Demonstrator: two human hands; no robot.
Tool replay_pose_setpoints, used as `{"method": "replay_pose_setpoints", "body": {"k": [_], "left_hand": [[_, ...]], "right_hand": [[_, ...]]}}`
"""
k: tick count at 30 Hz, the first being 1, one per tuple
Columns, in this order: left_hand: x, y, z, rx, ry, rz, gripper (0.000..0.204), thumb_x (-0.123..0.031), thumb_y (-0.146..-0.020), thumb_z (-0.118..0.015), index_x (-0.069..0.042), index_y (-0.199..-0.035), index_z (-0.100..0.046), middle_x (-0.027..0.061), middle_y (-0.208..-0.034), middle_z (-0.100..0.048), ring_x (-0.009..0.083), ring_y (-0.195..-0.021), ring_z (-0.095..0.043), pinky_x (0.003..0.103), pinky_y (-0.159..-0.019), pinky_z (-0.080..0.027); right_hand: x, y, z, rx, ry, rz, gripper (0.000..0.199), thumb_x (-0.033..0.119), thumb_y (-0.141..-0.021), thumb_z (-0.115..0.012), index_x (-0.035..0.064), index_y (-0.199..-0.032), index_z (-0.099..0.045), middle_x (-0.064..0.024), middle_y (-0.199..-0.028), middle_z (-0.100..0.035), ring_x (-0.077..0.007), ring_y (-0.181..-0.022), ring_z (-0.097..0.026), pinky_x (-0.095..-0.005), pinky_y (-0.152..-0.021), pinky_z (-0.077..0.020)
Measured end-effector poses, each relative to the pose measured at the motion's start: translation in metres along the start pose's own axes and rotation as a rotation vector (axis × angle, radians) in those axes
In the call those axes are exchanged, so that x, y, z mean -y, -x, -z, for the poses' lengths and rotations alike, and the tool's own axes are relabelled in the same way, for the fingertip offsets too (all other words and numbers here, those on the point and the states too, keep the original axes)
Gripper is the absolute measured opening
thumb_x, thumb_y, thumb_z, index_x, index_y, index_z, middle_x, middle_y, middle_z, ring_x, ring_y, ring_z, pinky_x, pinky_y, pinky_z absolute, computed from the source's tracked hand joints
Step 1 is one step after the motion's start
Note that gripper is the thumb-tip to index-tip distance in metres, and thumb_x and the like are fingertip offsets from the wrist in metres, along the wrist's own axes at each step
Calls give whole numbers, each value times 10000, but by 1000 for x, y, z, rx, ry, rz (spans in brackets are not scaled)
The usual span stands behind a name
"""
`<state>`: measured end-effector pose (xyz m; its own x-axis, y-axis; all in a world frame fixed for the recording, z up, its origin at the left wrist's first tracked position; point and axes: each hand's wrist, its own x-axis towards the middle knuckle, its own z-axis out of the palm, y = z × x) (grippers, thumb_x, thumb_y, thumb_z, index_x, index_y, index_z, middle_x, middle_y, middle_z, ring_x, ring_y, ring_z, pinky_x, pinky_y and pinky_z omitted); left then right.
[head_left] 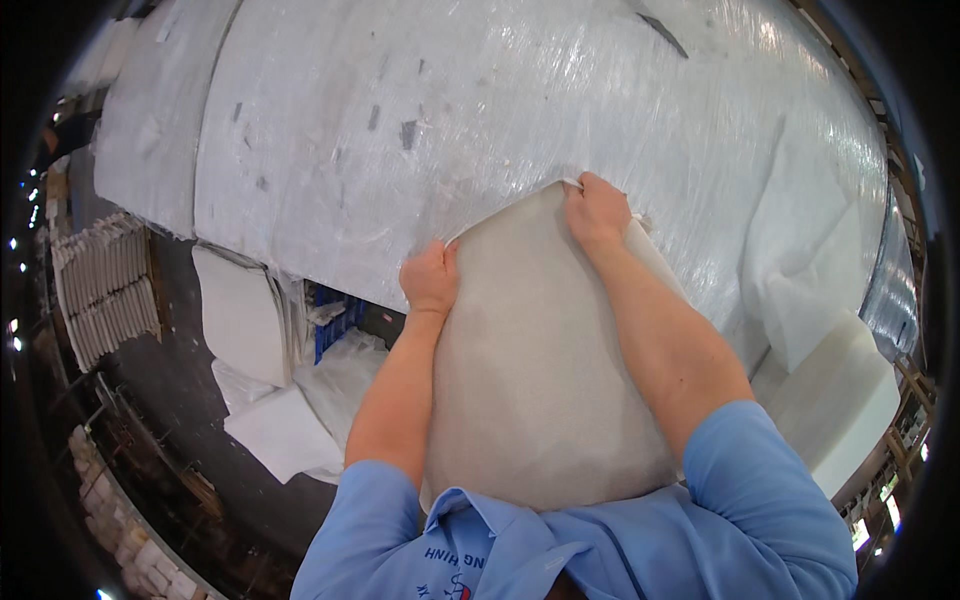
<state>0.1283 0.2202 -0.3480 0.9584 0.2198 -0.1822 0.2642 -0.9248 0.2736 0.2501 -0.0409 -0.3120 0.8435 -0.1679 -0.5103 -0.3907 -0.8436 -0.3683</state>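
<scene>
A beige fabric-like cover (pixel 530 360) hangs in front of my body, its far edge pulled up between both hands. My left hand (pixel 430 277) is closed on the left part of that edge. Farther off and to the right, my right hand (pixel 597 210) grips the edge near its peak, fingers curled over it. Beneath and beyond the hands spreads a broad table (pixel 480 130) wrapped in shiny clear film with a few dark worn patches. What lies under the cover is hidden.
At right, crumpled white sheeting (pixel 810 240) drapes over a thick white padded piece (pixel 840 390). White panels (pixel 240 310) and clear plastic (pixel 345 385) stand at left by a blue crate (pixel 338 322). Farther left is a stack of folded white pieces (pixel 105 290) on the dark floor (pixel 180 400).
</scene>
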Motion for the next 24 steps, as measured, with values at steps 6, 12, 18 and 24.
{"method": "replay_pose_setpoints", "body": {"k": [6, 12, 18, 24], "left_hand": [[-3, 4, 4, -74, 60, -41, 414, -395, -1012, -604, -81, -742, -596, 207, -637, -622, 456, -620, -628, 556, -565, -459], [-1, 3, 5, -101, 68, -79, 394, -378, -998, -619, -87, -733, -617, 177, -643, -636, 429, -633, -642, 544, -582, -473], [0, 0, 3, -109, 152, -66, 402, -362, -969, -673, -72, -706, -580, 195, -651, -616, 443, -620, -614, 543, -560, -445], [-1, 2, 3, -90, 106, -74, 408, -354, -972, -667, -70, -696, -568, 191, -625, -598, 450, -599, -599, 549, -549, -422]], "right_hand": [[-3, 2, -2, -25, 24, 28, 298, 340, -983, -586, 77, -1032, -718, -172, -1061, -741, -386, -1051, -685, -493, -900, -523], [-4, 4, -1, -67, 10, 61, 279, 315, -986, -575, 78, -1023, -717, -164, -1062, -742, -378, -1057, -685, -489, -896, -527], [0, 0, 1, -36, -2, 19, 289, 326, -984, -575, 72, -1007, -710, -164, -1063, -740, -378, -1044, -688, -487, -899, -527], [-10, -4, -13, -110, 15, 77, 298, 354, -958, -634, 63, -964, -702, -182, -975, -733, -406, -939, -679, -485, -836, -509]]}}
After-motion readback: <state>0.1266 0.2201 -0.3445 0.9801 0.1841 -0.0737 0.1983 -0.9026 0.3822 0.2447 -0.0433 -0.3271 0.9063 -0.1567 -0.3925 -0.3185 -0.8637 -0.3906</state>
